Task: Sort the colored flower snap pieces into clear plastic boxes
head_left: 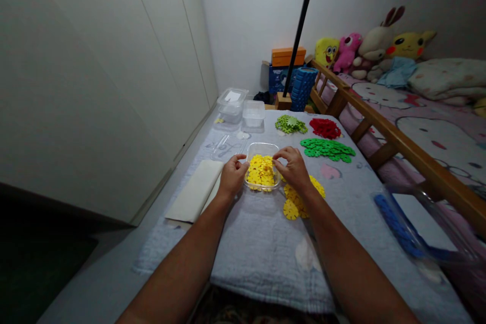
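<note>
A clear plastic container [265, 188] stands in the middle of the cloth-covered table, partly filled with yellow snowflake discs [260, 171]. My left hand [233, 174] is closed at the container's left side, thumb and fingers on its rim. Over the right rim, my right hand [293, 166] is closed in a pinch, its fingertips on a yellow disc at the top of the heap. More yellow snowflake discs [291, 209] lie on the cloth, partly hidden under my right wrist.
Beyond my right hand lie piles of green discs [327, 149], lime-green discs [290, 124] and red discs [325, 128]. Clear boxes [253, 113] stand at the back left, near a clear lid [228, 147]. A folded cream sheet [195, 190] lies left; a box with blue pieces [421, 228] sits right.
</note>
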A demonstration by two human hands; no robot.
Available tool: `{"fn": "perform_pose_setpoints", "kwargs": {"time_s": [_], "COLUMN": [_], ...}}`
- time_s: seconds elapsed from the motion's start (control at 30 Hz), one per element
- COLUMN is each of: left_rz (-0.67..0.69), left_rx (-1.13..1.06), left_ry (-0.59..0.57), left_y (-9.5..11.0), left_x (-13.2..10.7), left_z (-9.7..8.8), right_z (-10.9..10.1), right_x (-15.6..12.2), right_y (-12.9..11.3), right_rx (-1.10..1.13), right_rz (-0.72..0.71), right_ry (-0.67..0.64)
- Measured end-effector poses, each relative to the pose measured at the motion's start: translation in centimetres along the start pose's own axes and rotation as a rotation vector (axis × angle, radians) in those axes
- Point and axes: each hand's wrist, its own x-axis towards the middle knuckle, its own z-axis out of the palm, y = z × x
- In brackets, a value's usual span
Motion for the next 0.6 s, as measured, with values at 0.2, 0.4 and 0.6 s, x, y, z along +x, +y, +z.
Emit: {"fn": "perform_pose_setpoints", "kwargs": {"time_s": [0.2, 0.4, 0.6], "left_rz": [0.007, 0.0, -0.003], "left_rx": [0.022, 0.017, 0.015], "left_ry": [0.009, 0.015, 0.006], "left_y": [-0.2, -0.2, -0.2], "left_x": [0.0, -0.1, -0.1], "left_z": [0.0, 0.0, 0.0], "right_z": [-2.2, -2.9, -3.2], "right_x": [0.2, -1.0, -1.7], "right_y": [3.9, 6.5, 7.2], "right_rx": [-0.028, -0.386, -0.386], "right_rz": [0.108, 0.345, 0.393], "right_ry": [0.144, -0.189, -0.264]}}
